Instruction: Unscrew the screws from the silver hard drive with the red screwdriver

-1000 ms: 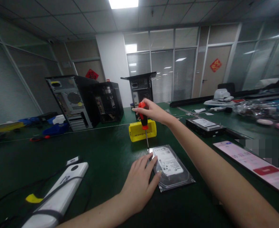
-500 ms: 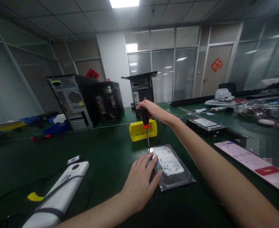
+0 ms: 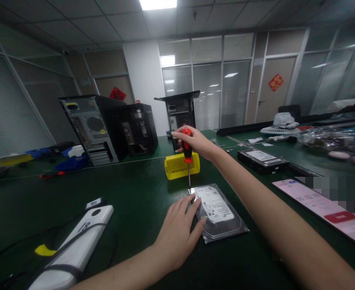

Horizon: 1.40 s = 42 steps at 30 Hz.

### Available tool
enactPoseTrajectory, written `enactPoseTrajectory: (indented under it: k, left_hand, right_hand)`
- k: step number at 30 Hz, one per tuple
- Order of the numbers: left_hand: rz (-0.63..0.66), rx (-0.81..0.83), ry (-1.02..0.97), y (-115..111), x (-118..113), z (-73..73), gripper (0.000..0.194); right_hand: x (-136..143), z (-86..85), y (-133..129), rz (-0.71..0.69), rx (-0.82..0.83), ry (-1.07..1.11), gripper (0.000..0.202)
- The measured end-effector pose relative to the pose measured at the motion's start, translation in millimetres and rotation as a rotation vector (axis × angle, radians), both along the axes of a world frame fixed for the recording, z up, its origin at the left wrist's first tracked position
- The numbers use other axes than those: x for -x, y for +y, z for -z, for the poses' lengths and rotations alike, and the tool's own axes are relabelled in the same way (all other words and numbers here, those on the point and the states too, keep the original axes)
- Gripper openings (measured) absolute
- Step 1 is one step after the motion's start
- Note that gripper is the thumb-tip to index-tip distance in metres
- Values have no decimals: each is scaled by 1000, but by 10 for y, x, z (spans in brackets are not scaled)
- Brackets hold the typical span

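Observation:
A silver hard drive (image 3: pixel 216 209) with a white label lies on the green table. My left hand (image 3: pixel 181 229) rests against its left side, fingers spread and fingertips on the drive's edge. Above the far left corner of the drive, my right hand (image 3: pixel 192 141) holds a red and black screwdriver (image 3: pixel 187 151) upright by its handle. The screwdriver's tip meets the drive at that corner. Just behind the shaft sits a yellow tray (image 3: pixel 174 167).
Computer cases (image 3: pixel 94 129) stand at the back left, another (image 3: pixel 180 114) at back centre. To the right are a second hard drive (image 3: pixel 262 157) and a phone (image 3: pixel 325 209). A white power bank (image 3: pixel 77 245) with a cable lies at left.
The fingers of my right hand have shifted and loosened around the screwdriver handle, showing more of its red top. The handle has moved slightly right. My left hand and the drive remain in place.

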State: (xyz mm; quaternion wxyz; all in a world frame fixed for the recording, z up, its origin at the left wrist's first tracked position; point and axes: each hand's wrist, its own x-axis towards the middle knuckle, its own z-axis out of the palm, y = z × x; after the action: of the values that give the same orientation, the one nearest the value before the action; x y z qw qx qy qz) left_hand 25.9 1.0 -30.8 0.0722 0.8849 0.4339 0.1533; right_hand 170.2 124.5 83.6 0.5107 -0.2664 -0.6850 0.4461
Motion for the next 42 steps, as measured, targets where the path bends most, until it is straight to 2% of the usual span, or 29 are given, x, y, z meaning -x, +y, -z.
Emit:
enactPoseTrajectory:
  k: [4,6,8,10,16,22,24,28,32,35,42]
  left_hand:
    - [2,-1,13,2,-11,-6,49]
    - [0,3,18,3,-11,-10,49]
    - [-5,11,22,4,-9,-12,50]
    - [-5,15,22,5,-8,-12,51]
    - [-2,4,12,3,-9,-13,49]
    - [-2,11,10,-2,-3,-15,50]
    - [-6,17,11,-1,-3,-16,50]
    - [-10,22,17,0,-8,-16,50]
    - [-6,10,13,1,-12,-7,50]
    - [-1,-7,3,4,-11,4,49]
    - [0,4,-7,0,-4,2,49]
  right_hand:
    - [-45,-45,-27,-45,149,-7,19]
    - [-53,-50,-33,41,91,-75,19]
    - [-46,-34,-26,176,-15,-149,29]
    - [-32,-7,-13,250,-74,-172,37]
    - [-18,28,4,147,-34,-59,35]
    - [-25,-33,-33,92,81,-138,22]
    - [-16,-34,-42,82,22,-174,22]
    - [9,-11,-57,75,-70,-177,33]
    - [33,-5,-86,195,-210,-202,43]
    - [26,-11,-80,254,-295,-293,38]
    - [-36,-70,-79,302,-358,-432,26]
